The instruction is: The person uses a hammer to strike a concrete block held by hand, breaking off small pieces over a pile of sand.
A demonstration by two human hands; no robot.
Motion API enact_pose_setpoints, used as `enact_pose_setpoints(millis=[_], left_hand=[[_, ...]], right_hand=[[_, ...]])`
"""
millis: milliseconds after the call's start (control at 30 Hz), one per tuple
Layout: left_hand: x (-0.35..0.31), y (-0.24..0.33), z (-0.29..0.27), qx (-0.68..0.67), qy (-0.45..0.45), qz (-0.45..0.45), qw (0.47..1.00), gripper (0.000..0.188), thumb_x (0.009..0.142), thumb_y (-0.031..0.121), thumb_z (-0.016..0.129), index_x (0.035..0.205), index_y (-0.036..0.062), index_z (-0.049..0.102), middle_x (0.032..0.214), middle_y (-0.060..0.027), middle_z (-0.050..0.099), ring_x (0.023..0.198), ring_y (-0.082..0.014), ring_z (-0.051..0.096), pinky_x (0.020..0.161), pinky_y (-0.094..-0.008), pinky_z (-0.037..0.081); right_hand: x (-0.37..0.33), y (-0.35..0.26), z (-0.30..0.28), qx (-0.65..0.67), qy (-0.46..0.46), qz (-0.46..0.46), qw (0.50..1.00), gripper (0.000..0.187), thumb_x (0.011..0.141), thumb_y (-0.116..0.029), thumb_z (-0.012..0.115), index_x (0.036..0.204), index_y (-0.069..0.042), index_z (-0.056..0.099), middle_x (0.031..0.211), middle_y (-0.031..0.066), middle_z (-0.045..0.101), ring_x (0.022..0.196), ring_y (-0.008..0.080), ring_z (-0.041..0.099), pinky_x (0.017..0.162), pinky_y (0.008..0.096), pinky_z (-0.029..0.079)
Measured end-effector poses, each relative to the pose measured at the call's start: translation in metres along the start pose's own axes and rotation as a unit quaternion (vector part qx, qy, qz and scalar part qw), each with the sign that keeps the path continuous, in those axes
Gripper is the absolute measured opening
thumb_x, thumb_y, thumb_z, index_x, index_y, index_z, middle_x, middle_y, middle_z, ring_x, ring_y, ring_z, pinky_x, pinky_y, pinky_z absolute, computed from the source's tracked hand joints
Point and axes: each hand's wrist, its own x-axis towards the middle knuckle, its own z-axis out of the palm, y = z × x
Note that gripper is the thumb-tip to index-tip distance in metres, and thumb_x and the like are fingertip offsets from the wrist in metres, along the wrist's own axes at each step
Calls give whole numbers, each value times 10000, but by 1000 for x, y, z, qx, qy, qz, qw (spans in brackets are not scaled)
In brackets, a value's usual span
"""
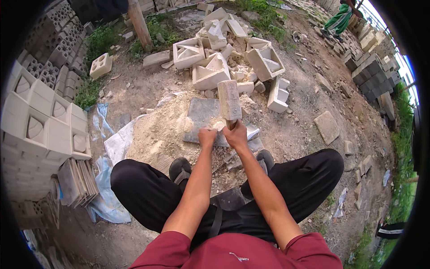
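Tan mallet (pixel 229 99), likely heavy, needs its handle (pixel 230 123) held; right hand (pixel 236 134) clasps it above the slab (pixel 199 110); left hand (pixel 207 136) curls, contents unclear.

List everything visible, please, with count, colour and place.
Mallet: one, dusty brown, in the right grip
Lump: one, cream, beside the left grip
Flat slab: one, grey, centre
Powder: one heap, cream, left of the slab
Broken blocks: many, cream, beyond the slab
Wooden post: one, brown, upper left
Stacked blocks: many, cream and grey, left
Thin boards: several, brown, lower left
Plastic sheeting: several, pale blue, left
Block stack: one, grey, right
Another person: one, green trousers, upper right
Grass: patches, green, top and right
Trousered legs: two, black, either side
Shirt: one, dark red, bottom edge
Left grip: one, bare, by the slab
Right grip: one, bare, around mallet handle
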Motion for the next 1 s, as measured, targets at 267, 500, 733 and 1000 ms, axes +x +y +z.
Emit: enact_pose_setpoints(millis=[267,500,733,1000], left_hand=[[-3,18,-2,9,-71,-58,996,353,660,346,753,823,33,733,923,-223,692,898,-366,670,804,-440,521],[0,0,-4,-15,-34,-61,997,423,656,354,778,948,61,687,960,-214,687,942,-355,657,816,-432,510],[-7,18,5,-16,-45,-22,999,433,679,335,778,1006,74,665,979,-185,689,953,-348,652,816,-432,504],[0,0,6,-10,-52,79,996,499,699,338,772,1097,60,654,973,-185,690,916,-330,661,798,-403,511]], right_hand=[[-15,40,-7,-155,-100,71,980,501,668,-228,681,1054,77,586,902,276,662,895,415,646,792,434,519],[-2,3,-6,-29,-10,-3,1000,413,693,-212,664,969,87,591,854,286,654,858,423,649,732,445,525],[-11,61,-14,-131,-60,53,988,502,692,-257,677,1052,77,573,922,311,645,894,438,638,798,470,515],[-15,73,-15,-119,-72,140,980,510,637,-333,702,912,94,649,911,290,665,895,388,665,777,421,529]])
